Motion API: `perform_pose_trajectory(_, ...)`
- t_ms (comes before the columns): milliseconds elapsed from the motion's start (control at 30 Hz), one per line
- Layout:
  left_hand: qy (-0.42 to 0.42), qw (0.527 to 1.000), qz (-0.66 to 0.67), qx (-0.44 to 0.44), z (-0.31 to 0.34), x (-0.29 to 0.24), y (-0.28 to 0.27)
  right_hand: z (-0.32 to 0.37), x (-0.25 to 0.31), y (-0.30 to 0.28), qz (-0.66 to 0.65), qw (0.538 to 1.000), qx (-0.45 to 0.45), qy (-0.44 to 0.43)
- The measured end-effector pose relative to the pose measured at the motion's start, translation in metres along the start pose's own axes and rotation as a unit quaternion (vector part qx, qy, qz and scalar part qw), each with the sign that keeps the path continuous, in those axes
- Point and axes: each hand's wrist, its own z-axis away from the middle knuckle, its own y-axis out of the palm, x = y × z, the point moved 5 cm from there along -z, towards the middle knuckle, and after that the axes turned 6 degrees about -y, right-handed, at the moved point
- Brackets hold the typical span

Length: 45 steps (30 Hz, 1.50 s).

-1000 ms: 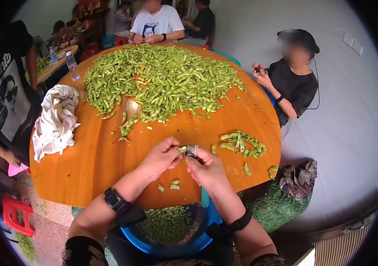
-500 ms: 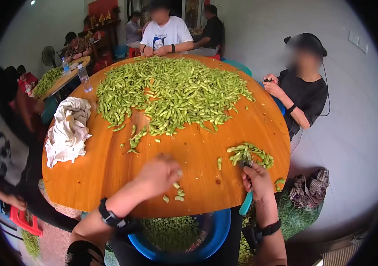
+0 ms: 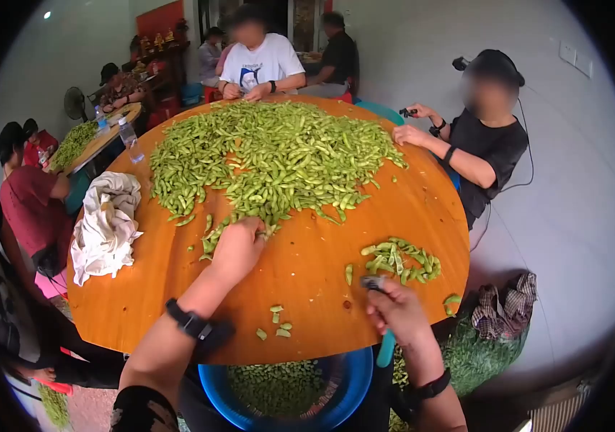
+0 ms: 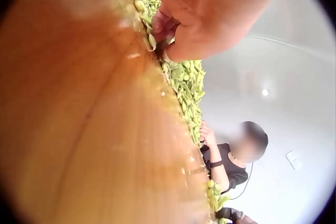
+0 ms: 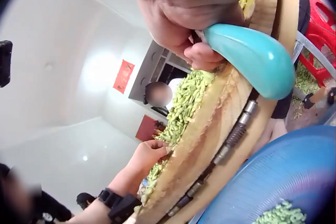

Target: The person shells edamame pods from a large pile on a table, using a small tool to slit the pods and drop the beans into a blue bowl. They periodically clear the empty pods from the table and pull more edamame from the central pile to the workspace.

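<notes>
My left hand [image 3: 239, 248] reaches to the near edge of a big heap of green soybean pods [image 3: 286, 155]. In the left wrist view its bent fingers [image 4: 167, 27] are right at the pods; I cannot tell whether they pinch one. My right hand [image 3: 402, 309] grips a tool with a rounded teal handle [image 5: 252, 56]. The handle sticks out below the palm, and a grey piece [image 3: 373, 282] shows by the thumb. Beside that hand lies a small pile of pods [image 3: 422, 270]. Several shelled beans [image 3: 283, 333] lie near the table's front edge.
A blue basin [image 3: 214, 392] with shelled beans stands below the edge of the round wooden table [image 3: 170, 317]. On the table's left are a crumpled white cloth [image 3: 109, 223] and a water bottle [image 3: 131, 140]. People sit around; a green net sack [image 3: 495, 360] stands at right.
My left hand went from the table's middle, near the loose beans, forward to the heap. My right hand parted from it, swung right with the teal-handled tool, then came slightly back.
</notes>
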Motion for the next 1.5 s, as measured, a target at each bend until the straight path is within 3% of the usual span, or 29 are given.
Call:
perform_pose_trajectory(67,-0.021,0.976,0.202,0.083,0.028,-0.027,-0.005,0.004,0.01,0.029,0.024,0.999,0.034,-0.016)
perform_pose_trajectory(100,-0.019,0.975,0.203,0.091,0.041,-0.039,-0.006,0.003,0.013,0.042,0.01,0.998,0.046,-0.028)
perform_pose_trajectory(167,-0.14,0.87,0.423,0.21,0.064,-0.053,0.01,-0.004,0.012,0.061,-0.02,0.998,0.066,-0.013)
perform_pose_trajectory(200,-0.138,0.869,0.424,0.215,0.07,-0.055,0.014,-0.005,0.011,0.069,-0.049,0.994,0.094,-0.001)
perform_pose_trajectory(267,-0.046,0.9,0.387,0.197,0.076,-0.061,0.016,-0.005,0.009,0.074,-0.059,0.994,0.097,-0.001)
perform_pose_trajectory(400,-0.011,0.894,0.411,0.18,0.079,-0.059,0.021,-0.001,0.009,0.079,-0.067,0.994,0.08,0.0)
perform_pose_trajectory(467,0.07,0.931,0.329,0.14,0.08,-0.063,0.02,0.0,0.007,0.079,-0.063,0.995,0.079,-0.005)
perform_pose_trajectory(567,0.067,0.936,0.325,0.114,0.082,-0.063,0.021,0.002,0.0,0.083,-0.073,0.995,0.068,-0.019)
perform_pose_trajectory(733,0.02,0.912,0.383,0.146,0.085,-0.058,0.026,-0.002,-0.008,0.089,-0.073,0.997,0.013,-0.02)
perform_pose_trajectory(800,0.02,0.905,0.394,0.158,0.084,-0.055,0.028,-0.004,-0.01,0.089,-0.149,0.989,0.01,0.009)
perform_pose_trajectory(867,-0.064,0.84,0.477,0.251,0.084,-0.049,0.036,-0.008,-0.016,0.084,-0.154,0.987,0.032,0.015)
perform_pose_trajectory(900,-0.066,0.839,0.478,0.252,0.081,-0.047,0.035,-0.009,-0.017,0.083,-0.16,0.985,0.056,0.018)
perform_pose_trajectory(967,-0.09,0.785,0.536,0.297,0.078,-0.047,0.036,-0.012,-0.013,0.08,-0.162,0.984,0.066,0.04)
perform_pose_trajectory(1033,-0.107,0.776,0.543,0.302,0.074,-0.044,0.036,-0.015,-0.012,0.077,-0.165,0.981,0.076,0.063)
perform_pose_trajectory(1100,-0.16,0.671,0.629,0.358,0.075,-0.044,0.038,-0.018,-0.012,0.077,-0.159,0.978,0.104,0.081)
perform_pose_trajectory(1167,-0.164,0.673,0.627,0.357,0.075,-0.041,0.041,-0.018,-0.009,0.076,-0.143,0.984,0.083,0.066)
perform_pose_trajectory(1233,-0.161,0.765,0.541,0.31,0.072,-0.037,0.039,-0.017,-0.006,0.075,-0.125,0.989,0.065,0.052)
perform_pose_trajectory(1267,-0.163,0.765,0.542,0.309,0.073,-0.037,0.039,-0.016,-0.004,0.075,-0.117,0.989,0.074,0.049)
perform_pose_trajectory(1333,-0.118,0.812,0.497,0.281,0.072,-0.041,0.036,-0.013,-0.004,0.078,-0.112,0.989,0.082,0.047)
perform_pose_trajectory(1367,-0.118,0.813,0.496,0.282,0.073,-0.041,0.039,-0.011,-0.004,0.082,-0.106,0.989,0.092,0.037)
perform_pose_trajectory(1433,-0.005,0.862,0.451,0.231,0.075,-0.047,0.038,-0.009,-0.005,0.085,-0.1,0.989,0.101,0.027)
perform_pose_trajectory(1500,0.016,0.884,0.396,0.248,0.075,-0.047,0.035,-0.009,-0.007,0.084,-0.089,0.991,0.093,0.025)
